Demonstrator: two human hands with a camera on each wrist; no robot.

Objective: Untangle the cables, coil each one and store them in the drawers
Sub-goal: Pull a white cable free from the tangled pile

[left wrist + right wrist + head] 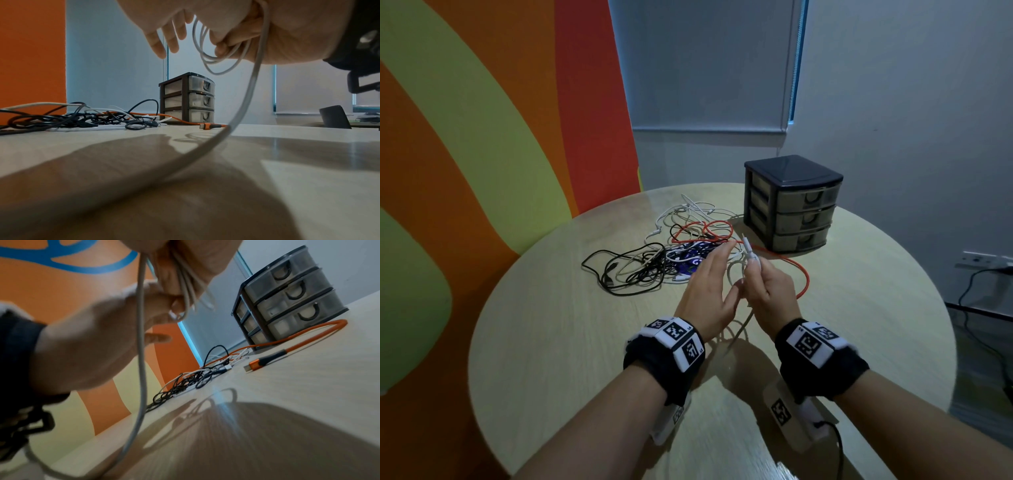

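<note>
My right hand [770, 287] grips several loops of a white cable [749, 251], its plug end sticking up above the fingers. The cable's free length [242, 113] hangs from the hand down to the round table [585, 342] in front of me. Beside the loops, my left hand [705, 287] has straight fingers [164, 40] and holds nothing. Beyond both hands lies a tangle [688, 240] of white, black and orange cables. The orange cable [803, 274] curves out to the right, its plug [255, 365] flat on the table. A dark three-drawer unit [794, 202] stands behind, all drawers closed.
A black cable [626, 270] loops out at the tangle's left side. The table's edge curves close on the left and right. A wall socket [983, 260] with a black cord is low on the right wall. A dark chair back [335, 118] shows beyond the table.
</note>
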